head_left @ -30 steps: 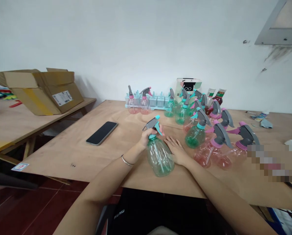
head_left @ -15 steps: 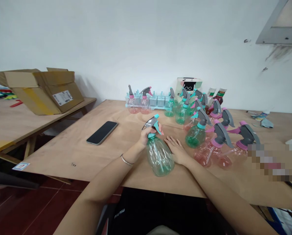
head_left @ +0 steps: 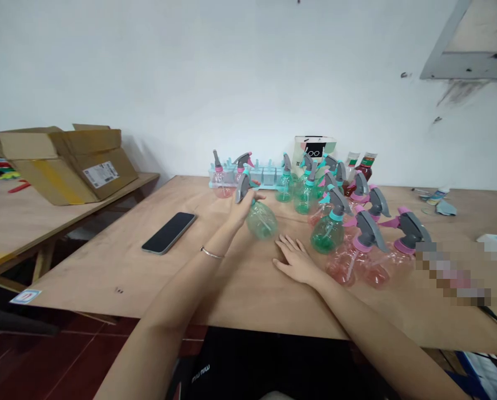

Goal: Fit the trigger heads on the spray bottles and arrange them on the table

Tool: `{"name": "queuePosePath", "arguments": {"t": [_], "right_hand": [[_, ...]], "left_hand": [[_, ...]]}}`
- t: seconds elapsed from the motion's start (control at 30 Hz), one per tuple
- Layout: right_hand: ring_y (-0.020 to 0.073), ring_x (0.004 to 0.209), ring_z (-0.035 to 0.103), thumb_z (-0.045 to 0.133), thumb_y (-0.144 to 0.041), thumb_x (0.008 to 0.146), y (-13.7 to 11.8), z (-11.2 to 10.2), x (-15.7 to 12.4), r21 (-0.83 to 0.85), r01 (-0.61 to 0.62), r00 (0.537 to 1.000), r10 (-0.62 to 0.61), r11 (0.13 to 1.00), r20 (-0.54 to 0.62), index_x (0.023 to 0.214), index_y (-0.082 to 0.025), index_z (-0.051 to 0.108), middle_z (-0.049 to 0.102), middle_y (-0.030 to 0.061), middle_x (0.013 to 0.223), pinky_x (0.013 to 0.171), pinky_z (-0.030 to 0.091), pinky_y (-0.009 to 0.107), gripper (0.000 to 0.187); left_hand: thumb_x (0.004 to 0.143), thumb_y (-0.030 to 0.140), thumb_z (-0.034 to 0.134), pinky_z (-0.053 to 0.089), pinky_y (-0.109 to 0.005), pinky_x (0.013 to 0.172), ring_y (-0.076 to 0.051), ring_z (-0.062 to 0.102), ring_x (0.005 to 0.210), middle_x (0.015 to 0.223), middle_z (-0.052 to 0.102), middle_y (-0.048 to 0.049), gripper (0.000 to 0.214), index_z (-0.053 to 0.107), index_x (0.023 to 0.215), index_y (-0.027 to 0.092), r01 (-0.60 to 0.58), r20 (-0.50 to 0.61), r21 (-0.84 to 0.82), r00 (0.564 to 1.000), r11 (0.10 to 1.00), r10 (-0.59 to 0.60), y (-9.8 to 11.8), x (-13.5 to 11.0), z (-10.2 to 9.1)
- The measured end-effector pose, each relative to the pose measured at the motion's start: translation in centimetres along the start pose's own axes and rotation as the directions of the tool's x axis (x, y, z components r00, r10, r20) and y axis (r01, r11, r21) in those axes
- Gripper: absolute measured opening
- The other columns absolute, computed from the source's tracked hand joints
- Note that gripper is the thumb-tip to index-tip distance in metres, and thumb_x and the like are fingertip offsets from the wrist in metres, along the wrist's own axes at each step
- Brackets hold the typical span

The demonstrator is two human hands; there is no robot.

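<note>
The wooden tabletop (head_left: 106, 272) meets a white wall (head_left: 169, 66) above a red tiled floor (head_left: 60, 350), with a cardboard box (head_left: 65, 166) off to its left. Mid-tabletop, the left hand (head_left: 243, 208) grips a tilted green spray bottle (head_left: 265, 221); the right hand (head_left: 296, 260) lies spread flat nearby

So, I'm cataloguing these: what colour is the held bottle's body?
Translucent green; the held bottle shows best in the head view.
</note>
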State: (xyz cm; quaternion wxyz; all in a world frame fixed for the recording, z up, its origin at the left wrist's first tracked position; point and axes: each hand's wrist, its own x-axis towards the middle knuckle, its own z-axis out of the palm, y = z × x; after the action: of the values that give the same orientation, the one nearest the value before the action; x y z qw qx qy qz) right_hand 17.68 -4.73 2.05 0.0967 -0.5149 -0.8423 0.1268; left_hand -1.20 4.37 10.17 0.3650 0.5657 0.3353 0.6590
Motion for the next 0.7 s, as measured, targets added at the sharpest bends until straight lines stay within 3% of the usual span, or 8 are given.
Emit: {"name": "queuePosePath", "arguments": {"t": [0.2, 0.37, 0.47, 0.53, 0.6, 0.7], "right_hand": [[0.0250, 0.149, 0.015, 0.043, -0.048, 0.091, 0.1, 0.0, 0.0, -0.003, 0.010, 1.000, -0.010, 1.000, -0.013, 0.147, -0.010, 0.036, 0.022, 0.0132, 0.159, 0.121, 0.008, 0.046, 0.068], [0.0256, 0.149, 0.016, 0.043, -0.049, 0.091, 0.1, 0.1, -0.1, 0.005, 0.000, 1.000, 0.000, 1.000, -0.019, 0.147, -0.011, 0.037, 0.022, 0.0130, 0.159, 0.121, 0.010, 0.048, 0.068], [0.0259, 0.149, 0.016, 0.043, -0.049, 0.091, 0.2, 0.1, -0.1, 0.004, 0.005, 1.000, -0.005, 1.000, -0.024, 0.147, -0.012, 0.037, 0.022, 0.0130, 0.159, 0.120, 0.011, 0.048, 0.067], [0.0256, 0.149, 0.016, 0.043, -0.048, 0.091, 0.2, 0.2, 0.0, -0.003, 0.006, 1.000, -0.006, 1.000, -0.028, 0.147, -0.011, 0.037, 0.022, 0.0134, 0.159, 0.121, 0.010, 0.047, 0.067], [0.0253, 0.149, 0.016, 0.043, -0.046, 0.091, 0.2, 0.3, 0.0, -0.007, 0.008, 1.000, -0.008, 1.000, -0.030, 0.146, -0.010, 0.038, 0.023, 0.0140, 0.158, 0.121, 0.010, 0.047, 0.066], [0.0257, 0.149, 0.017, 0.044, -0.046, 0.091, 0.3, 0.4, 0.0, -0.009, 0.016, 0.999, -0.016, 1.000, -0.033, 0.146, -0.009, 0.038, 0.023, 0.0148, 0.158, 0.121, 0.010, 0.047, 0.066]], "left_hand": [[0.079, 0.020, 0.062, 0.054, -0.027, 0.067, -0.014, 0.067, 0.066, 0.097, 0.064, -0.0039, 0.026, 0.059, 0.105, 0.019, -0.230, 0.099, 0.181, 0.972, 0.956, 0.215, -3.2, 3.2, 3.8], [0.082, 0.023, 0.063, 0.054, -0.035, 0.083, -0.020, 0.066, 0.086, 0.097, 0.064, -0.0057, 0.029, 0.057, 0.110, 0.019, -0.255, 0.067, 0.236, 0.967, 0.938, 0.246, -5.6, 4.9, 6.2], [0.079, 0.023, 0.067, 0.043, -0.040, 0.103, -0.025, 0.057, 0.116, 0.120, 0.060, -0.0096, 0.049, 0.050, 0.124, 0.021, -0.277, 0.085, 0.292, 0.961, 0.916, 0.263, -6.5, 4.9, 6.1], [0.076, 0.024, 0.071, 0.032, -0.041, 0.113, -0.027, 0.042, 0.134, 0.138, 0.048, -0.0119, 0.070, 0.039, 0.137, 0.022, -0.275, 0.123, 0.311, 0.961, 0.910, 0.248, -7.3, 4.1, 5.5], [0.073, 0.026, 0.073, 0.024, -0.043, 0.117, -0.029, 0.030, 0.142, 0.149, 0.036, -0.0133, 0.086, 0.027, 0.145, 0.022, -0.246, 0.168, 0.327, 0.965, 0.912, 0.200, -8.3, 2.7, 4.7], [0.072, 0.025, 0.073, 0.021, -0.046, 0.118, -0.030, 0.027, 0.143, 0.151, 0.032, -0.0144, 0.093, 0.020, 0.149, 0.022, -0.248, 0.222, 0.366, 0.959, 0.897, 0.175, -10.0, 0.5, 3.7]]}}
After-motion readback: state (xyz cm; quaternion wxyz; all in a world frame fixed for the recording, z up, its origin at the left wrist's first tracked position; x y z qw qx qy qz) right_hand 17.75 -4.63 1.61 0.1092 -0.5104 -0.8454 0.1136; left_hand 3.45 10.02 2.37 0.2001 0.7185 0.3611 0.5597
